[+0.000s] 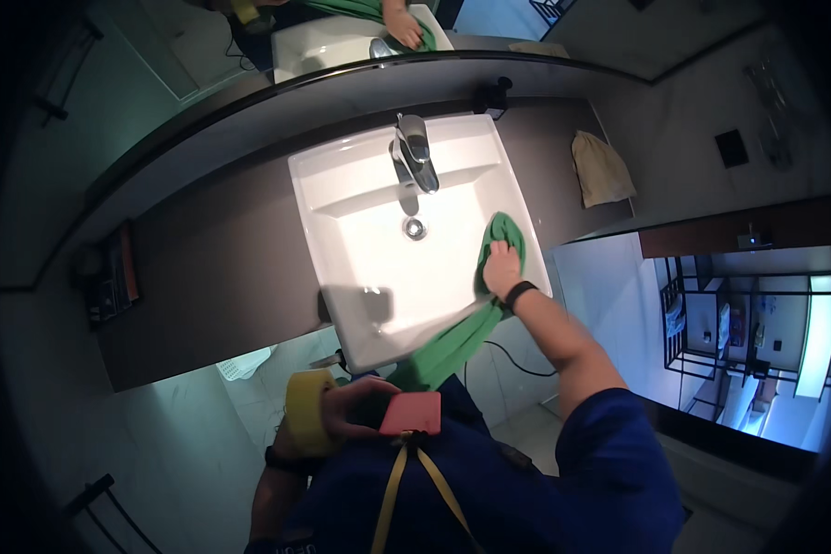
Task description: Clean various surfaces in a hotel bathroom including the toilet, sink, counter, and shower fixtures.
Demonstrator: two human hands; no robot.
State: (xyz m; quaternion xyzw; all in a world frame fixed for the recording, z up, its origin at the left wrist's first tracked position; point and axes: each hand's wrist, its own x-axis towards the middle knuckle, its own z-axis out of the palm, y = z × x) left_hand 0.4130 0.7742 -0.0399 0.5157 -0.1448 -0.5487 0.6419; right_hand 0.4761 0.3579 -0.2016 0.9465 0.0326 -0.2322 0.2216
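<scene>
My right hand (502, 269), with a black band on its wrist, grips a bunched green cloth (504, 227) against the right inner side of a white washbasin (374, 270). The cloth's long tail hangs over the basin's front rim towards my body. In front of my waist is my left hand (356, 412), its fingers curved beside a red card holder on a lanyard (412, 413). A wide yellow object (308, 414) sits at that hand and wrist; whether it is held or worn is unclear. Green cloth shows near the left fingers, but their grip is hidden.
A chrome mixer tap (415, 154) rises at the basin's back, above the drain (415, 228). The dark countertop (228, 256) bears a beige cloth bag (601, 171), a black dispenser (492, 99) and dark items (114, 273) at far left. A mirror (339, 41) spans the back.
</scene>
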